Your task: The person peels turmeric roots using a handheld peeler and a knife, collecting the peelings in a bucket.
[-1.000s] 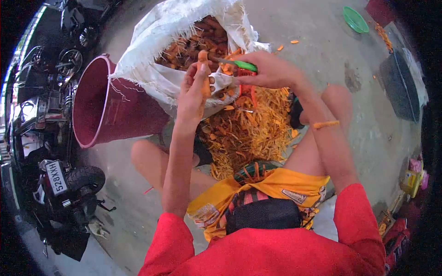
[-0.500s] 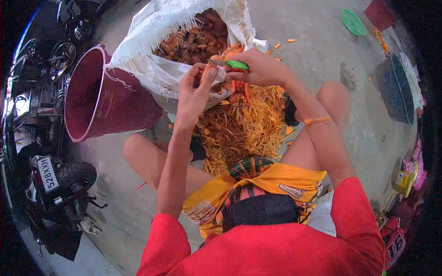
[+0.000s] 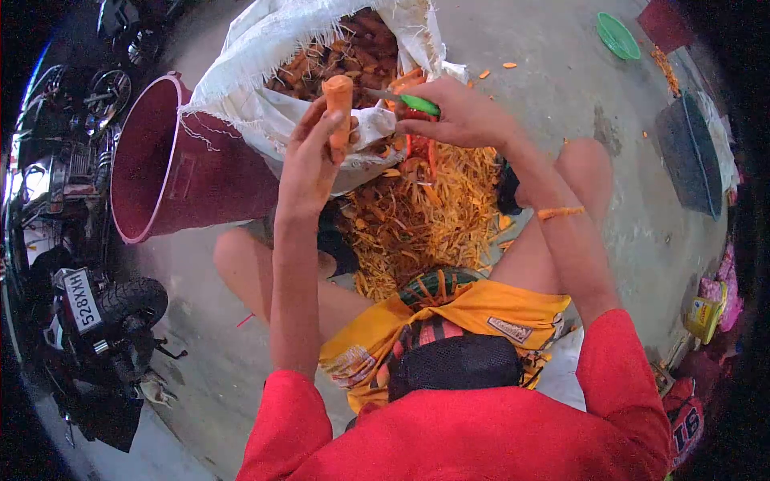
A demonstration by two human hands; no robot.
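My left hand is closed round a peeled orange carrot, held upright with its blunt top end showing above the fingers. To its right, my right hand grips a knife by its green handle, the blade pointing left toward the carrot but apart from it. Behind both hands stands an open white sack holding brownish-orange roots. Below the hands, a heap of orange peelings lies between the legs. A red plastic object shows partly beneath my right hand.
A large maroon bucket tilts at the left, with a parked motorcycle beyond it. On the right are a dark basin and a green basket. Orange scraps lie on the floor.
My left hand has moved left, away from the knife, and the carrot now stands more upright and fully in sight. My right hand has shifted slightly right with the knife.
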